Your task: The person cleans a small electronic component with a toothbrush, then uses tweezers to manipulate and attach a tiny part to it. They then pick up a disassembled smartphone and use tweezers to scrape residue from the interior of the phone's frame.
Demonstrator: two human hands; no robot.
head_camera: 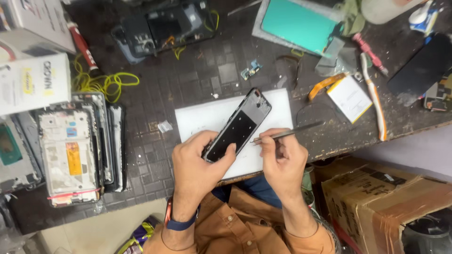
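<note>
In the head view, we grip the near end of a phone frame (238, 126) with our left hand (197, 162), thumb pressed on its dark face. It lies tilted on a white sheet (202, 117) at the near edge of the table (188, 70). Our right hand (281, 157) pinches metal tweezers (289, 133), their tip just beside the frame's right edge. Stacked phone frames (70, 150) sit far left, a yellow cable (101, 82) beyond them, and a cardboard box (381, 197) near right.
</note>
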